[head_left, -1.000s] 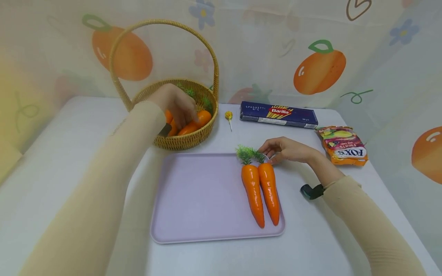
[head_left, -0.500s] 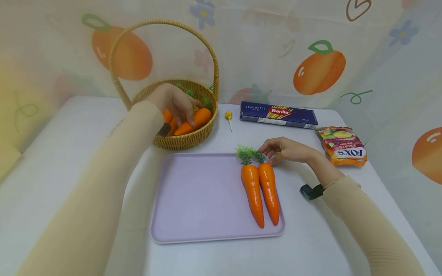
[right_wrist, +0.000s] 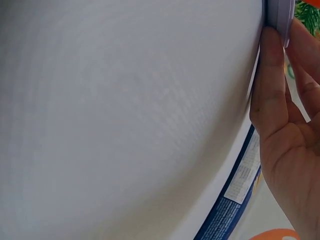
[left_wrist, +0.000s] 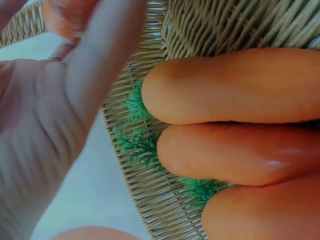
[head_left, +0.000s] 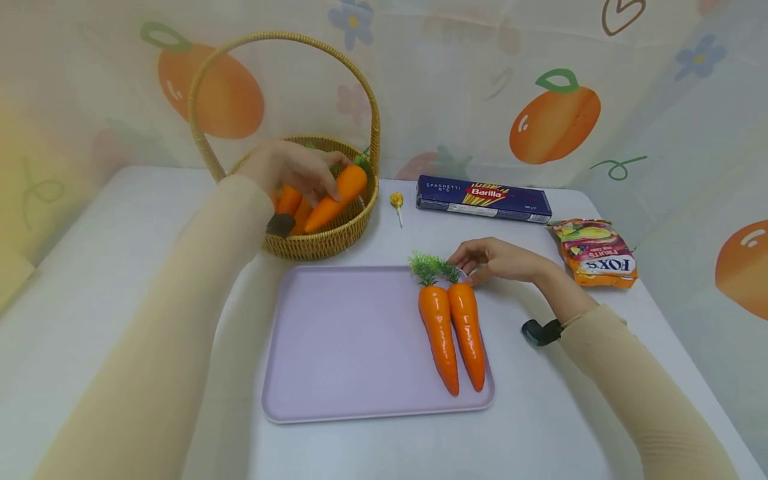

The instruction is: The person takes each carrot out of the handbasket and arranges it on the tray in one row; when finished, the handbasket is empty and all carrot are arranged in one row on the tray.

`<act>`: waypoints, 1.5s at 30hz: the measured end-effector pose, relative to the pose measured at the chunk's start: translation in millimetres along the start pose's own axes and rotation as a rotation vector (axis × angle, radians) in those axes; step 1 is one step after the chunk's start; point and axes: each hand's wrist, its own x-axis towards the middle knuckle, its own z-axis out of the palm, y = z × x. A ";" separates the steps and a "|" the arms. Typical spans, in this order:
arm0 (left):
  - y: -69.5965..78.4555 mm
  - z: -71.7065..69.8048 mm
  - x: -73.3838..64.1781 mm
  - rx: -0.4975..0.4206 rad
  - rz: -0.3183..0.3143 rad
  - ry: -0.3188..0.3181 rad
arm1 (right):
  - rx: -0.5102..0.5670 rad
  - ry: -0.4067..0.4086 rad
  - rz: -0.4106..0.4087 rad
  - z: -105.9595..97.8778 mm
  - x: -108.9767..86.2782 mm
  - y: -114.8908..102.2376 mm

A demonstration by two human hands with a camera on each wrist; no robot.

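Observation:
My left hand (head_left: 297,168) is over the wicker basket (head_left: 318,250) and grips an orange carrot (head_left: 341,199), thick end up and tilted. Part of that carrot (left_wrist: 62,22) shows blurred behind the fingers in the left wrist view. Several more carrots (left_wrist: 235,87) with green tops lie inside the basket. At the far right corner of the lilac tray (head_left: 342,340), my right hand (head_left: 501,260) pinches the rim; the right wrist view has the tray edge (right_wrist: 280,22) between thumb and fingers. Two carrots (head_left: 440,340) lie side by side along the tray's right side, green tops away from me.
A yellow lollipop (head_left: 397,201) lies right of the basket. Behind the tray is a dark blue spaghetti box (head_left: 483,199). An orange and purple candy bag (head_left: 596,253) lies at the right. The basket's tall handle (head_left: 282,37) arches above the left hand.
The left hand has taken hold of a carrot in the basket and raised it slightly, its thick end tilting up. The right hand and the tray have stayed in place.

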 end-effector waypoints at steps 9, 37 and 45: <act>3.7 -0.6 -2.2 -0.082 0.064 0.070 | -0.003 -0.001 -0.005 -0.3 0.5 0.1; 9.6 -1.4 -23.5 -0.289 0.240 0.252 | -0.004 0.001 0.000 0.1 1.4 0.3; 11.8 5.0 -31.3 -0.292 0.260 0.285 | -0.004 0.002 0.008 -0.5 1.7 0.1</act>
